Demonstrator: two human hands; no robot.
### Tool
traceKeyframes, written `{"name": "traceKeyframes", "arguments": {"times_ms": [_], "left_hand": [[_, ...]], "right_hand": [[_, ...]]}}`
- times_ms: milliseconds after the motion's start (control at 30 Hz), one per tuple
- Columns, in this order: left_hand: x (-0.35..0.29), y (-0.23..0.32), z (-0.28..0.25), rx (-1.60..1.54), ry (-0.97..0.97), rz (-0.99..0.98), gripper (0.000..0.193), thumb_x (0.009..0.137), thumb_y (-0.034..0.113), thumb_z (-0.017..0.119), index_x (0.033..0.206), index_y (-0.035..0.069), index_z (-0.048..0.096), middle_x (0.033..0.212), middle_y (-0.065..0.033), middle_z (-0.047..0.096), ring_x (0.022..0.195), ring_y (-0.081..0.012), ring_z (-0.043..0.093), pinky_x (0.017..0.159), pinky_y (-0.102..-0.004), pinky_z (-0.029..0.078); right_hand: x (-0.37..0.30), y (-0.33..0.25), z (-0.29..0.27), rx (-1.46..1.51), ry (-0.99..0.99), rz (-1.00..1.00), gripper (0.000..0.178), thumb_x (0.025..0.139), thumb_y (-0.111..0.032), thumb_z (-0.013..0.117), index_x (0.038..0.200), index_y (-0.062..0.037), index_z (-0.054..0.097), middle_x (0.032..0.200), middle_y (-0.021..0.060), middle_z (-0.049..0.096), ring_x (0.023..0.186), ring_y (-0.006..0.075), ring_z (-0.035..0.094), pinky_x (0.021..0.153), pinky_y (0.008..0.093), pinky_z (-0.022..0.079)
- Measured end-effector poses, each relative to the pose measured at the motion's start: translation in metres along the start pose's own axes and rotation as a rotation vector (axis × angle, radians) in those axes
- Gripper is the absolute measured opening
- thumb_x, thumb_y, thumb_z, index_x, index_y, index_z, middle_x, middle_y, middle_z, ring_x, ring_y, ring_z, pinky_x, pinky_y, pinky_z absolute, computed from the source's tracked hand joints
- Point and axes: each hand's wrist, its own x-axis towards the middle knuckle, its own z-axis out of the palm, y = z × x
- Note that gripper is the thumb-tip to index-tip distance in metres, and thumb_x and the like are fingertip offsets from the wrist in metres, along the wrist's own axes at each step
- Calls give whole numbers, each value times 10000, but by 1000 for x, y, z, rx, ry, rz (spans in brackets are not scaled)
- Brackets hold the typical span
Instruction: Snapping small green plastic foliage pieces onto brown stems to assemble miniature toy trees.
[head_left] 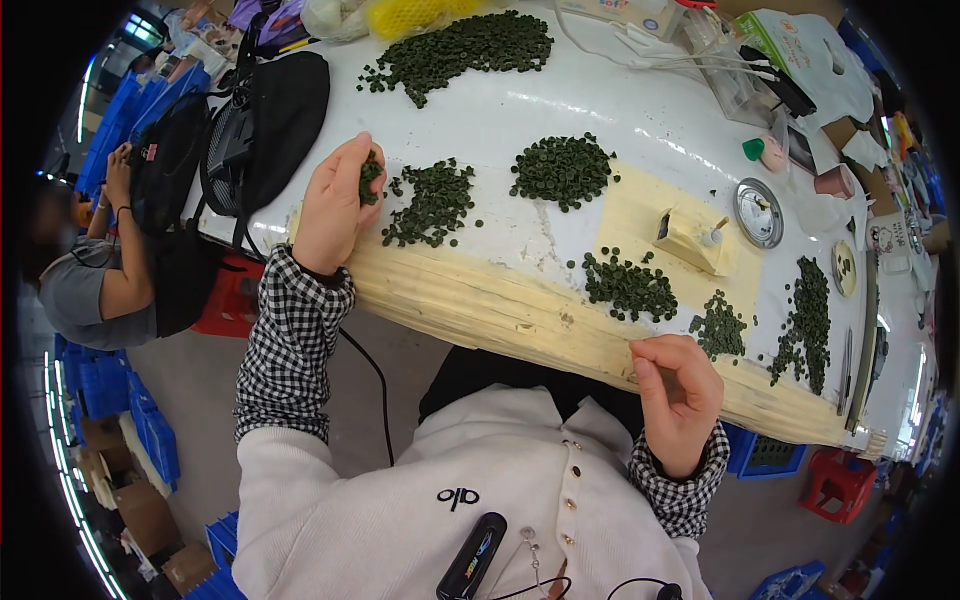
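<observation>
White bench (500, 110) carries several piles of dark green discs. Left hand (335, 205), near the bench's left edge, is curled around a clutch of discs (370, 178). Right hand (680, 400), off the front edge, is loosely curled, apparently empty.

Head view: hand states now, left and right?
Left hand: closed on a bunch of small dark green discs, beside a pile on the table.
Right hand: fingers curled at the table edge; contents cannot be told.
</observation>
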Motion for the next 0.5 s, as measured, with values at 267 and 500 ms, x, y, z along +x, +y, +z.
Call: {"name": "traceKeyframes", "arguments": {"times_ms": [267, 500], "left_hand": [[12, -6, -25, -952, -268, -355, 190, 964, 206, 354, 862, 62, 426, 684, -1, 367, 421, -57, 299, 365, -187, 245], [10, -6, -16, -913, -254, -354, 259, 988, 235, 323, 778, 94, 379, 633, 11, 315, 431, -66, 283, 383, -207, 249]], "right_hand": [[1, 0, 2, 12, 3, -11, 114, 763, 49, 624, 875, 30, 636, 823, 123, 627, 744, 212, 597, 688, 269, 465], [1, -1, 2, 17, 3, 5, 119, 758, 55, 623, 874, 32, 636, 815, 124, 624, 741, 212, 597, 684, 266, 464]]}}
